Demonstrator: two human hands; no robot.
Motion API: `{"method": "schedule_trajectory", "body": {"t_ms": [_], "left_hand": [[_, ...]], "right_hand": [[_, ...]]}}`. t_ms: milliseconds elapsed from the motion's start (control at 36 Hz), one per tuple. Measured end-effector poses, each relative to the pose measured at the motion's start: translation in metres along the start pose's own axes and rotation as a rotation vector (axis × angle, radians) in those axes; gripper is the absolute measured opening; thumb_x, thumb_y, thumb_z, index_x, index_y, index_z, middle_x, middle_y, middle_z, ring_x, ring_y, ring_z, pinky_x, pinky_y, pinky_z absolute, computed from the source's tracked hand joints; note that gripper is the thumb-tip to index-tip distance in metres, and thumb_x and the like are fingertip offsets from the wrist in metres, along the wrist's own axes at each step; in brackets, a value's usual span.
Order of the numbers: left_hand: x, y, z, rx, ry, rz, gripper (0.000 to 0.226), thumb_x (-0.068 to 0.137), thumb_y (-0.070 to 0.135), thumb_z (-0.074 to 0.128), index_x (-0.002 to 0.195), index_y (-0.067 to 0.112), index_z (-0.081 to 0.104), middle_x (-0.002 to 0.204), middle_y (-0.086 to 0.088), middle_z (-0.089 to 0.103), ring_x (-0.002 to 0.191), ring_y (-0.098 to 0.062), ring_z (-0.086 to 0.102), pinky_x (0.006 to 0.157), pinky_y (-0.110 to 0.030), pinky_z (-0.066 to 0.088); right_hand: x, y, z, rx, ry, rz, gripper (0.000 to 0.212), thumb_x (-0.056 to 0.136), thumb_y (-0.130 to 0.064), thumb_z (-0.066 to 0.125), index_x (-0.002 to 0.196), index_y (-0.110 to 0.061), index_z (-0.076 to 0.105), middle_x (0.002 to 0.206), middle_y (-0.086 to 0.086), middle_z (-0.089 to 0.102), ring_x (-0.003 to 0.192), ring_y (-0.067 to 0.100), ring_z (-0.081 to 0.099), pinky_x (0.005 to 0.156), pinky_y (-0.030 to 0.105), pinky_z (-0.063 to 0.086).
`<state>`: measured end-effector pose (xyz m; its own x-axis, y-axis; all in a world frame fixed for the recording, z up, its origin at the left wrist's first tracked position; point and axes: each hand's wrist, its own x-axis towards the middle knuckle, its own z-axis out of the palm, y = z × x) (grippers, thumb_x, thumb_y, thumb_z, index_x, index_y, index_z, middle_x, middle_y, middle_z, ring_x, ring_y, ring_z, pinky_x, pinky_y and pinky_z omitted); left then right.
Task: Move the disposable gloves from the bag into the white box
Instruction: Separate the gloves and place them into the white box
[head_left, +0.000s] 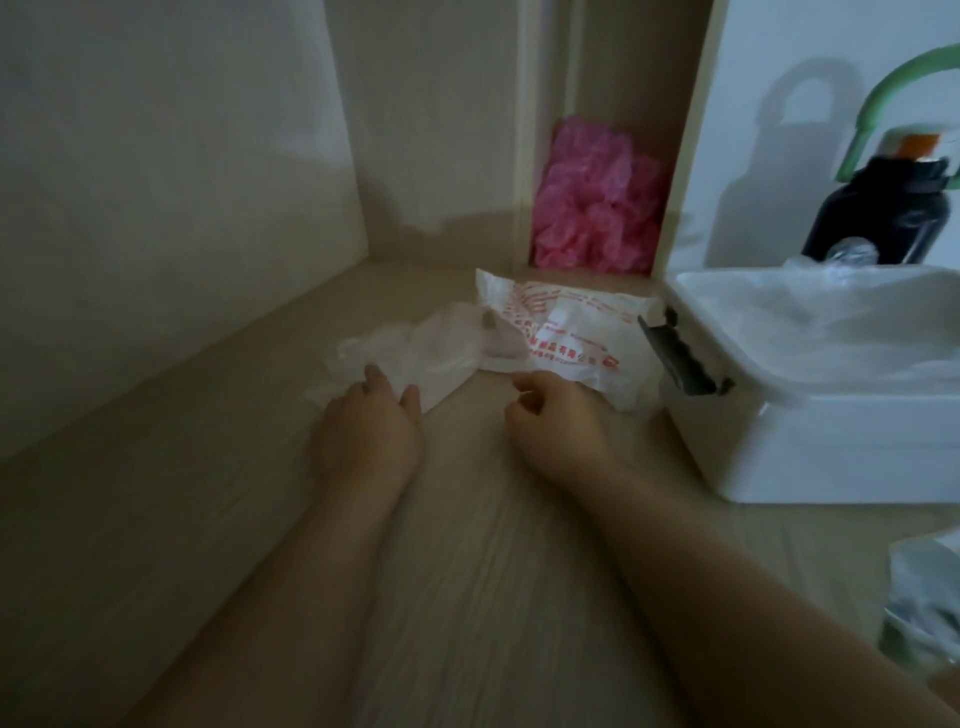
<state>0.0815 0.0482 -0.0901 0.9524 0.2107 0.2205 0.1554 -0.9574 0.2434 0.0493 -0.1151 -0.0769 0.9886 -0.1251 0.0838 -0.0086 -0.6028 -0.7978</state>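
Gloves spill from the bag at center; left hand grasps them, right hand is curled, grip unclear. Box at right holds more.

One view only: head-worn, wide-angle, set above and behind the forearms, facing forward and down onto the bench toward a wall corner. Close range. Left hand, right hand, gloves and bag sit mid-frame. White box cropped at right edge.
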Motion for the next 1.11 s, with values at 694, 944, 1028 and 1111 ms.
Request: {"method": "schedule_trajectory", "body": {"t_ms": [694, 944, 1028, 1111], "left_hand": [[-0.035, 0.022, -0.016, -0.991, -0.097, 0.610, 0.018, 0.089, 0.009, 0.064, 0.086, 0.026, 0.064, 0.086, 0.016, 0.067, 0.082, 0.008, 0.060, 0.074, -0.010, 0.044], [-0.037, 0.020, -0.021, -1.118, -0.238, 0.208, 0.039, 0.089, 0.062, 0.041, 0.094, 0.032, 0.067, 0.098, 0.008, 0.069, 0.093, -0.013, 0.065, 0.092, -0.041, 0.050], [-0.037, 0.025, -0.027, -1.184, -0.150, 0.253, 0.035, 0.086, 0.054, 0.050, 0.111, 0.033, 0.065, 0.106, 0.016, 0.068, 0.104, -0.004, 0.062, 0.098, -0.034, 0.048], [-0.035, 0.020, -0.027, -1.219, -0.232, 0.308, 0.059, 0.073, 0.044, 0.073, 0.125, 0.022, 0.058, 0.105, 0.012, 0.070, 0.097, 0.000, 0.065, 0.079, -0.018, 0.050]], "right_hand": [[-0.009, 0.013, 0.005, 0.187, 0.085, -0.337, 0.004, 0.091, -0.016, 0.060, 0.089, -0.016, 0.064, 0.075, -0.010, 0.057, 0.067, 0.001, 0.050, 0.063, 0.014, 0.038], [-0.013, -0.004, -0.016, 1.275, -0.095, 0.229, 0.028, 0.096, -0.020, 0.046, 0.117, -0.006, 0.058, 0.119, 0.017, 0.063, 0.109, 0.035, 0.060, 0.093, 0.045, 0.047], [-0.015, -0.002, -0.021, 1.453, -0.216, 0.211, 0.036, 0.095, -0.020, 0.038, 0.123, -0.006, 0.056, 0.127, 0.018, 0.060, 0.118, 0.035, 0.056, 0.103, 0.047, 0.041], [-0.014, 0.001, -0.023, 1.470, -0.324, 0.229, 0.052, 0.083, -0.021, 0.046, 0.132, -0.004, 0.052, 0.132, 0.018, 0.056, 0.124, 0.033, 0.052, 0.109, 0.047, 0.035]]}}
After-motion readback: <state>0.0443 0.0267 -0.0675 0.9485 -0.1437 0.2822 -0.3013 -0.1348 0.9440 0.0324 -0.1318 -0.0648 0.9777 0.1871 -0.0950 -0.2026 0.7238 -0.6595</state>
